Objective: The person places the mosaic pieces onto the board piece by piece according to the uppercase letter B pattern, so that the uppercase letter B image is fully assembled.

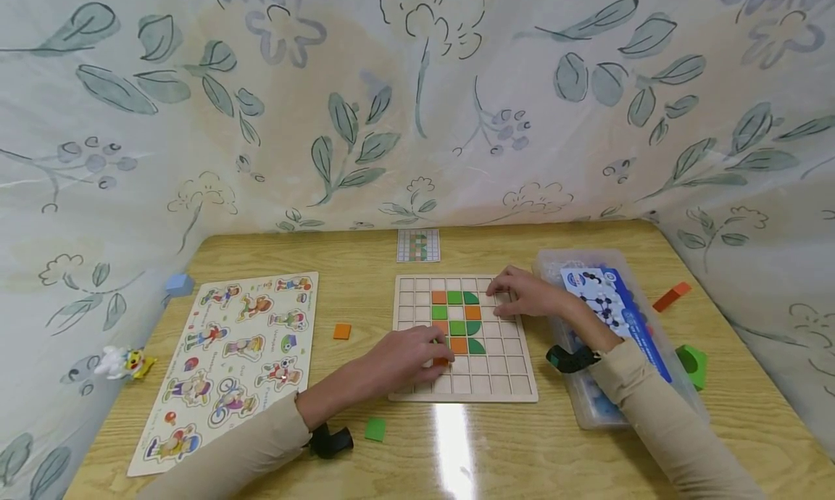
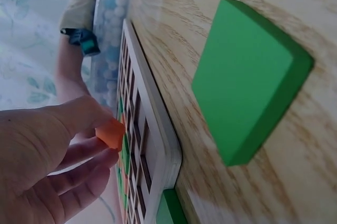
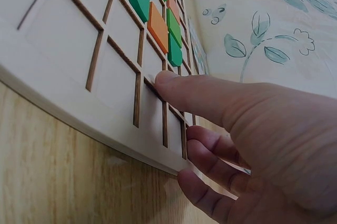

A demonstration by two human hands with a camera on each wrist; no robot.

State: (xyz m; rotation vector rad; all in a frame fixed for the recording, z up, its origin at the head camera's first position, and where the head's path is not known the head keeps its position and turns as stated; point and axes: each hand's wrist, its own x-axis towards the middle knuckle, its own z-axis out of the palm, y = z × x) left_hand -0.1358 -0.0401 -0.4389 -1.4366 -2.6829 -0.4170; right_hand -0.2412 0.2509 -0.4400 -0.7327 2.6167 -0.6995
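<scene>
A wooden grid board (image 1: 505, 385) lies flat, its middle cells filled with orange and green square tiles (image 1: 454, 298) and dark green quarter-round tiles (image 1: 477, 346). My left hand (image 1: 401, 356) is over the board's lower left part, pinching an orange tile (image 2: 110, 132) between thumb and fingertips. At the board's upper right, my right hand (image 1: 530, 294) holds nothing. Its thumb (image 3: 167, 78) reaches over the grid cells, and its lower fingers (image 3: 202, 190) are at the board's edge.
Behind the board is a small pattern card (image 1: 418, 246). A loose orange tile (image 1: 342, 331) and green tile (image 1: 375, 429) lie left and in front. A picture puzzle board (image 1: 306, 340) sits at left; a clear plastic box (image 1: 587, 413), green block (image 1: 691, 367) and red block (image 1: 672, 297) at right.
</scene>
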